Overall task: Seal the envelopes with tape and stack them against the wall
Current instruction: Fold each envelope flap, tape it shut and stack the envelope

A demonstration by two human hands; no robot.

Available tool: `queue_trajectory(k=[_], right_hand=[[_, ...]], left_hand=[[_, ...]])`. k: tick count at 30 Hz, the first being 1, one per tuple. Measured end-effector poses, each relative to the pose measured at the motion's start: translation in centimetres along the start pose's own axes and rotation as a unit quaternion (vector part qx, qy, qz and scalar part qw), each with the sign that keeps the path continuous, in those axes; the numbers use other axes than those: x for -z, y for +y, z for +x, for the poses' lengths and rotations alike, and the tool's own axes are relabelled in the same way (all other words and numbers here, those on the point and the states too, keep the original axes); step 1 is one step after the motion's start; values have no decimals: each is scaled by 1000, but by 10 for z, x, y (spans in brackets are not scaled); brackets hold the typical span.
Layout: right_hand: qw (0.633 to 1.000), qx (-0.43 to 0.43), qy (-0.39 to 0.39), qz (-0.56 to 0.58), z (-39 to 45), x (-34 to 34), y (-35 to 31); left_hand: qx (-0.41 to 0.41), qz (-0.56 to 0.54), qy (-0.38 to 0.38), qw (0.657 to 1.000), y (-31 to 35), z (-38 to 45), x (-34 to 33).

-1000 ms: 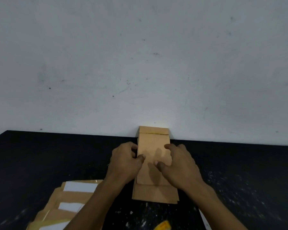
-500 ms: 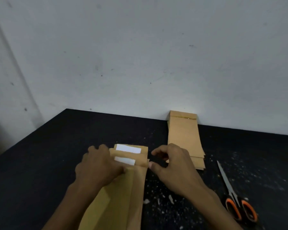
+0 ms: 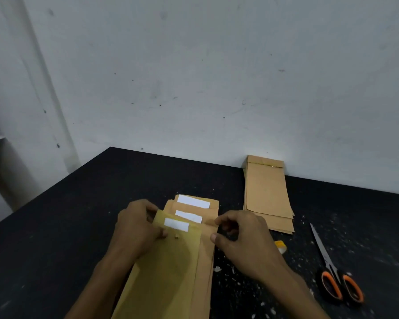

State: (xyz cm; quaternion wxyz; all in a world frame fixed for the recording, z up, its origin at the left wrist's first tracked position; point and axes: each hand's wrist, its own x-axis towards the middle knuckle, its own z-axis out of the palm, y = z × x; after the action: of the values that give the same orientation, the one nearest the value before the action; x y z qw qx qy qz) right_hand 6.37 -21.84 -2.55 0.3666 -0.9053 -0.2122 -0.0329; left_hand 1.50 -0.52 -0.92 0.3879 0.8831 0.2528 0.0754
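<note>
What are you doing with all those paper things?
A person is sorting brown paper envelopes on a black table. The left hand holds the top unsealed brown envelope with a white strip, and the right hand pinches the edge of the envelope under it. A stack of finished brown envelopes lies against the white wall. Orange-handled scissors lie at the right.

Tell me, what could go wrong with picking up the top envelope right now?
The left hand and right hand pinch the top envelope of a fanned pile; a second envelope underneath might lift with it. The open flap's white strip could crease or stick wrongly. The scissors lie near the right arm and could get knocked.
</note>
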Motion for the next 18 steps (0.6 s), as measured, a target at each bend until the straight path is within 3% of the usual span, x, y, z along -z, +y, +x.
queue_trajectory(k=[3, 9, 18], right_hand=[[999, 6, 22, 46, 1, 5, -4], [976, 35, 43, 211, 4, 35, -22], [952, 69, 56, 294, -11, 61, -26]], left_hand=[[-39, -106, -33, 993, 3, -4, 8], [-81, -320, -88, 940, 27, -17, 19], [-90, -430, -133, 888, 62, -31, 13]])
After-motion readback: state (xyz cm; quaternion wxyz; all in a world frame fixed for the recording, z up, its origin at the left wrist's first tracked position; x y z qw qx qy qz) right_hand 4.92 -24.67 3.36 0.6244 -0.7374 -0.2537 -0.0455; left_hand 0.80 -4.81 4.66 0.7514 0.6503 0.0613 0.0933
